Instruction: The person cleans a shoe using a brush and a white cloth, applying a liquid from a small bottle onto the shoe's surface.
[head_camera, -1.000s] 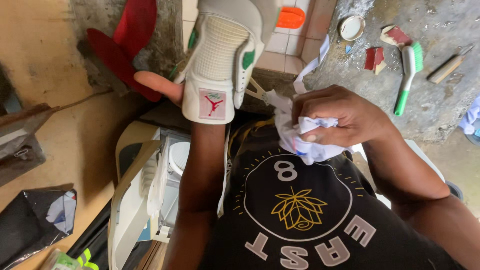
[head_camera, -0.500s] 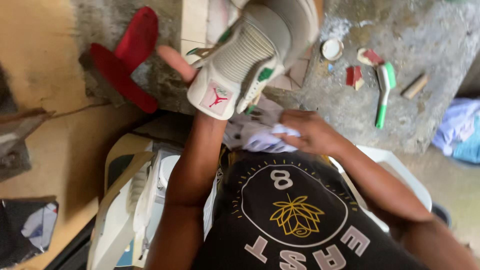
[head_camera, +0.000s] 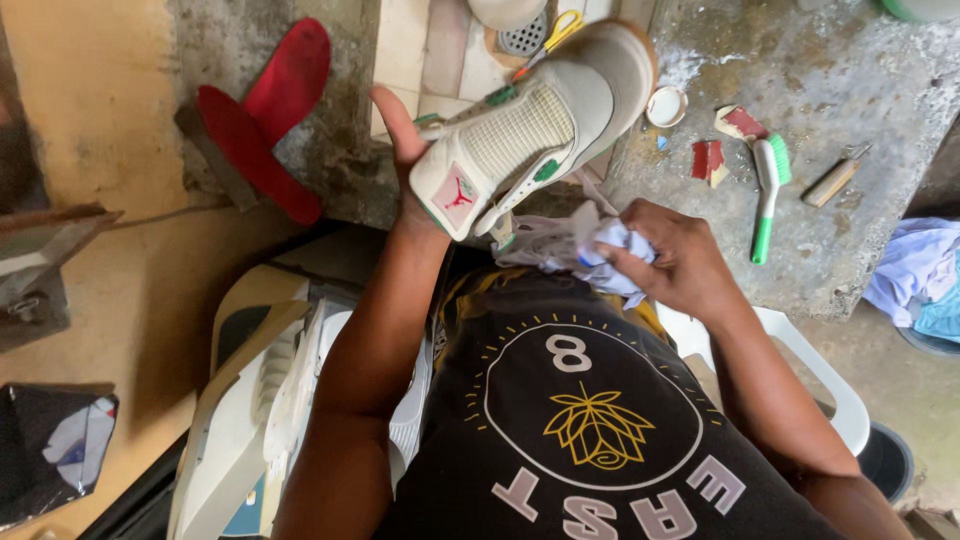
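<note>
The left hand (head_camera: 405, 135) gripped a white sneaker (head_camera: 530, 125) by its heel, sole turned away, held up above the lap. Just below that grip, the right hand (head_camera: 675, 255) clenched what looked like a crumpled white cloth (head_camera: 590, 250), apparently not touching the shoe.

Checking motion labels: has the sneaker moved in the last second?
Yes. The white sneaker, on the left hand, has tilted over, toe swinging right toward the green brush on the concrete ledge. The right hand grips a white cloth.
</note>
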